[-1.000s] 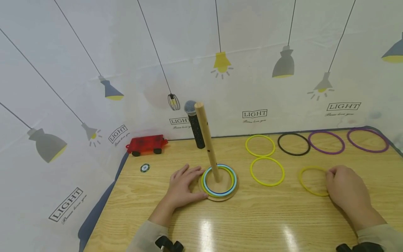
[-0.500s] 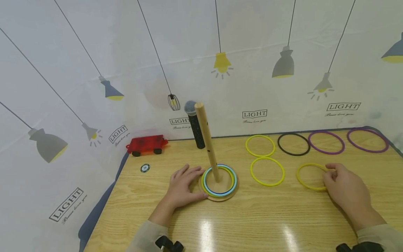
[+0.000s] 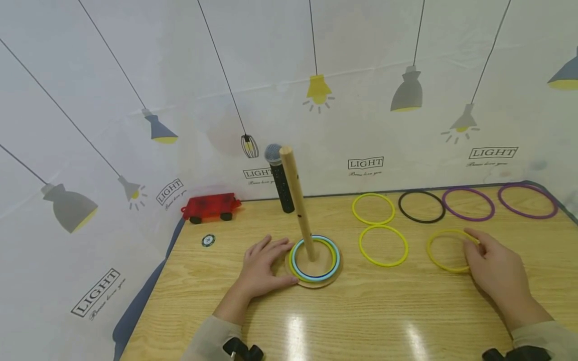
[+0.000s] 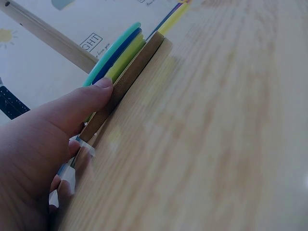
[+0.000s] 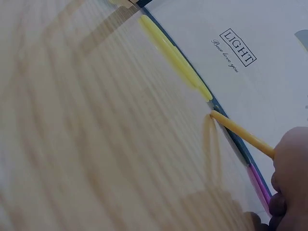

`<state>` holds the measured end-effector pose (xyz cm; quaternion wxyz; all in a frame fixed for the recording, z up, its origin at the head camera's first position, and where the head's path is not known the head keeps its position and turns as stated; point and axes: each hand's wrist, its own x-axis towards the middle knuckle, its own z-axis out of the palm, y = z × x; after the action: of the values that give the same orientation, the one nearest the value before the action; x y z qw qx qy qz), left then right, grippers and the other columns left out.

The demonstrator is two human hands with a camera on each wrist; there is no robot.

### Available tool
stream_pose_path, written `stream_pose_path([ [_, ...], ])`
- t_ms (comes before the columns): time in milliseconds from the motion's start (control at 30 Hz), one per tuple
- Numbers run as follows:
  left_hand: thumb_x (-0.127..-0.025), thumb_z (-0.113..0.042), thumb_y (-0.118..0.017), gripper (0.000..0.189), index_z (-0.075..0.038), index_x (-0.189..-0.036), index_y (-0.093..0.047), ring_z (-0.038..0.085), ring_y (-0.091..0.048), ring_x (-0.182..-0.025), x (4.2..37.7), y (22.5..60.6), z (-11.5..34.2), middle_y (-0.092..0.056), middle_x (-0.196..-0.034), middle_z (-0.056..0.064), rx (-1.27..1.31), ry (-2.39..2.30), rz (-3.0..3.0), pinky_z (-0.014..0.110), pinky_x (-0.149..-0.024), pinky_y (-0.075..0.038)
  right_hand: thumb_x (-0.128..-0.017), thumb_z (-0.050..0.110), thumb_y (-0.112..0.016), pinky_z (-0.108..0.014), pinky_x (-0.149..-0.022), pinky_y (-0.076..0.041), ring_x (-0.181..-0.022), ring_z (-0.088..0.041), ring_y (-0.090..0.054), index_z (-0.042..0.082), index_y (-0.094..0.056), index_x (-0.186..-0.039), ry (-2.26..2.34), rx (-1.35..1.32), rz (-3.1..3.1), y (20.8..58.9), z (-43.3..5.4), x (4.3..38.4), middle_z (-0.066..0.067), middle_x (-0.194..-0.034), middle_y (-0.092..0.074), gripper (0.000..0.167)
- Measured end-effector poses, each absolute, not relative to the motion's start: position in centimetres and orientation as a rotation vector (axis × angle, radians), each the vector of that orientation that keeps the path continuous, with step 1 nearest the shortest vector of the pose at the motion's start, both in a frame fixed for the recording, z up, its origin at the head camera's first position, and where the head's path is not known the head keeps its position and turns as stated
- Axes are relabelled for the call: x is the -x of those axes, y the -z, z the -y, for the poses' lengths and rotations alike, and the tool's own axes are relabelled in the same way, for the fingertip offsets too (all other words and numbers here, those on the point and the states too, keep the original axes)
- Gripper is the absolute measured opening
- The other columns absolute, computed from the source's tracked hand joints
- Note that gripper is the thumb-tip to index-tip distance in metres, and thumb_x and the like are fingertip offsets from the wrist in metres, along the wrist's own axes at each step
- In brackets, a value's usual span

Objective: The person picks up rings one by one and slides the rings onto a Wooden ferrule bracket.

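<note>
A wooden peg stand (image 3: 295, 200) rises from a round base (image 3: 316, 287), on which a light-blue ring (image 3: 336, 249), a dark-blue one and a yellow-green one lie stacked round the peg. My left hand (image 3: 264, 271) grips the base's left side between thumb and fingers; in the left wrist view the thumb (image 4: 98, 91) presses at the base edge beside the rings. Over at the right, my right hand (image 3: 498, 268) pinches a yellow ring (image 3: 431, 256) by its right side. The right wrist view shows this yellow ring (image 5: 243, 134) edge-on and slanted, its far end low near the wood.
Two yellow rings (image 3: 384, 265) lie between the stand and my right hand. Behind are a black ring (image 3: 422, 221) and two purple rings (image 3: 527, 215). A microphone (image 3: 282, 188) stands behind the peg; a red toy car (image 3: 209, 206) and a round chip (image 3: 208, 240) sit at left.
My right hand's fingers have shifted along the yellow ring, and the forefinger has stretched out over its far side. The ring has tilted slightly. The left hand and stand have stayed put.
</note>
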<state>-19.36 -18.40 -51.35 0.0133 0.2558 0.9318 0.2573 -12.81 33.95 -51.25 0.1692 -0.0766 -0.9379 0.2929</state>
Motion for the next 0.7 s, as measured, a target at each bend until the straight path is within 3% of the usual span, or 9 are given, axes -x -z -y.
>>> stream_pose_path([
  [700,-0.083,-0.064,-0.083,0.086,-0.03,-0.157,-0.057,0.036,-0.023,-0.16,19.35,51.36,18.33,-0.048,-0.164,-0.005,-0.795,-0.801,-2.907,0.066,-0.121,-0.014,-0.102,0.017,-0.056,-0.028,-0.041,-0.028,-0.046,-0.014,-0.037,0.004,-0.076,-0.13,-1.024,0.348,2.547,50.97,-33.68,12.73,0.002,-0.06,-0.052,0.037],
])
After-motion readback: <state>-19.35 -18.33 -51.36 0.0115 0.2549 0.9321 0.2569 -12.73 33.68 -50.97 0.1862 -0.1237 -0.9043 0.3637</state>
